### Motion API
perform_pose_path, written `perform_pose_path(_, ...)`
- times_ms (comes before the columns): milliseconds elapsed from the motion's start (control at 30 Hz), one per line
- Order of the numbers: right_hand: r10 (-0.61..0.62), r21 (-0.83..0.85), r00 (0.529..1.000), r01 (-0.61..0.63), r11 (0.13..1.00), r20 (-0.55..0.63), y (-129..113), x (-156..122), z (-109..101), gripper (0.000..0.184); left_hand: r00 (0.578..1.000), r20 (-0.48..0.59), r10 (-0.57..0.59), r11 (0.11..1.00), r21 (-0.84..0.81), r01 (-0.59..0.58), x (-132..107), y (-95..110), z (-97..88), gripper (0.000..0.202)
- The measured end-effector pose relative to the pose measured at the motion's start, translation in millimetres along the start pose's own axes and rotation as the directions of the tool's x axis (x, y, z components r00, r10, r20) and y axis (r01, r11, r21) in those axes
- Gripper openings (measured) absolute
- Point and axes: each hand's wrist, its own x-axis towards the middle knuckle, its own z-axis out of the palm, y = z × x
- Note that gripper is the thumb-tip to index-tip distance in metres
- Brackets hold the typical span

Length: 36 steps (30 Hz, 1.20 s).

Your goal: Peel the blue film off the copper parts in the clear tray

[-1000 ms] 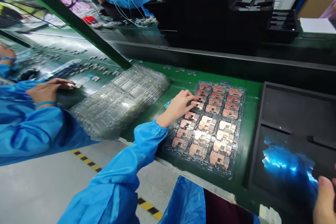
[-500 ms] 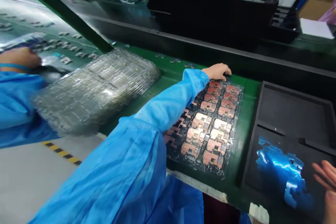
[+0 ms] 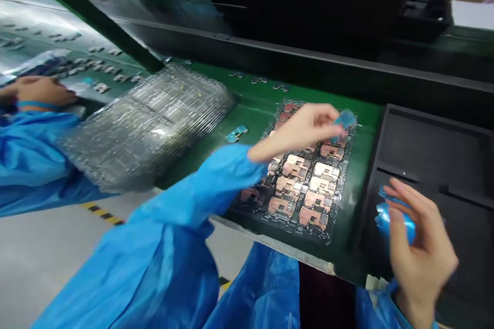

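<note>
Head view, bit blurry. LH (image 3: 299, 131) is out over a clear blister tray (image 3: 335, 227) full of copper-coloured parts (image 3: 304, 180), fingers (image 3: 314, 118) pressed together, pinching a small blue piece (image 3: 346, 120) just above the tray's far corner. RH (image 3: 420, 252) is over a black foam tray (image 3: 436, 149), fingers (image 3: 401, 200) curled round a shiny blue piece (image 3: 397, 222), not touching the foam afaict. Another blue piece (image 3: 236, 133) lies on the green worktop (image 3: 254, 103), just left of the blister tray. Stack of clear trays (image 3: 148, 128) sits further left, w/ a co-worker's hand (image 3: 42, 91) beyond it, blue wristband and blue sleeve (image 3: 34, 154), next to rows of small parts (image 3: 96, 59).
</note>
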Motion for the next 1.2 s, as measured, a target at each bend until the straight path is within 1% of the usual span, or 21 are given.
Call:
perform_pose_path(33, 0.003, 0.009, 1.000, -0.003, 1.000, -0.002, -7, 7, 13, 0.048, 0.999, -0.006, -0.046, 0.992, -0.117, 0.045, -28, 8, 14.6, 0.021)
perform_pose_path(67, -0.003, 0.032, 1.000, 0.003, 0.999, 0.001, -11, 14, 23, 0.049, 0.996, -0.023, -0.087, 0.978, -0.194, 0.081, -52, 13, 28.5, 0.024)
perform_pose_path(100, -0.012, 0.050, 1.000, 0.012, 0.999, -0.003, -14, 19, 32, 0.048, 0.993, -0.050, -0.108, 0.967, -0.237, 0.093, -72, 16, 41.3, 0.025)
perform_pose_path(167, -0.034, 0.069, 0.999, 0.035, 0.997, -0.021, -17, 25, 43, 0.037, 0.984, -0.107, -0.141, 0.953, -0.285, 0.106, -99, 17, 62.2, 0.027)
perform_pose_path(233, -0.038, 0.066, 0.998, 0.041, 0.997, -0.048, -19, 24, 48, 0.023, 0.971, -0.162, -0.175, 0.943, -0.313, 0.117, -113, 16, 76.3, 0.026)
perform_pose_path(300, -0.031, 0.072, 0.997, 0.036, 0.997, -0.074, -21, 20, 49, 0.017, 0.954, -0.200, -0.223, 0.928, -0.343, 0.145, -119, 12, 84.1, 0.024)
perform_pose_path(367, -0.033, 0.073, 0.995, 0.040, 0.997, -0.096, -23, 15, 49, 0.017, 0.941, -0.216, -0.260, 0.915, -0.366, 0.168, -124, 9, 87.6, 0.024)
perform_pose_path(467, -0.072, 0.046, 0.989, 0.079, 0.996, -0.132, -24, 9, 47, 0.019, 0.937, -0.217, -0.272, 0.902, -0.396, 0.171, -129, 4, 90.8, 0.029)
perform_pose_path(600, -0.193, -0.068, 0.963, 0.183, 0.981, -0.188, -25, 3, 45, 0.032, 0.945, -0.183, -0.273, 0.869, -0.468, 0.160, -136, 1, 97.1, 0.035)
perform_pose_path(733, -0.356, -0.254, 0.909, 0.300, 0.919, -0.215, -24, -5, 41, 0.051, 0.940, -0.176, -0.294, 0.857, -0.484, 0.178, -144, 4, 101.6, 0.038)
perform_pose_path(833, -0.436, -0.367, 0.880, 0.349, 0.862, -0.186, -22, -13, 37, 0.060, 0.930, -0.195, -0.312, 0.859, -0.475, 0.188, -150, 7, 103.2, 0.040)
perform_pose_path(900, -0.488, -0.415, 0.859, 0.390, 0.822, -0.158, -22, -16, 33, 0.060, 0.932, -0.190, -0.310, 0.857, -0.481, 0.187, -155, 7, 104.4, 0.041)
perform_pose_path(967, -0.546, -0.440, 0.827, 0.443, 0.781, -0.137, -24, -17, 29, 0.054, 0.928, -0.190, -0.321, 0.844, -0.502, 0.189, -159, 5, 105.9, 0.041)
perform_pose_path(1033, -0.583, -0.461, 0.806, 0.480, 0.746, -0.103, -27, -15, 25, 0.045, 0.911, -0.210, -0.356, 0.827, -0.524, 0.203, -163, 3, 107.6, 0.041)
perform_pose_path(1100, -0.597, -0.474, 0.801, 0.509, 0.719, -0.046, -29, -14, 20, 0.038, 0.896, -0.219, -0.387, 0.808, -0.549, 0.215, -166, 2, 109.1, 0.042)
perform_pose_path(1200, -0.605, -0.459, 0.796, 0.542, 0.704, 0.012, -29, -14, 16, 0.041, 0.900, -0.180, -0.396, 0.778, -0.586, 0.225, -167, 6, 110.3, 0.042)
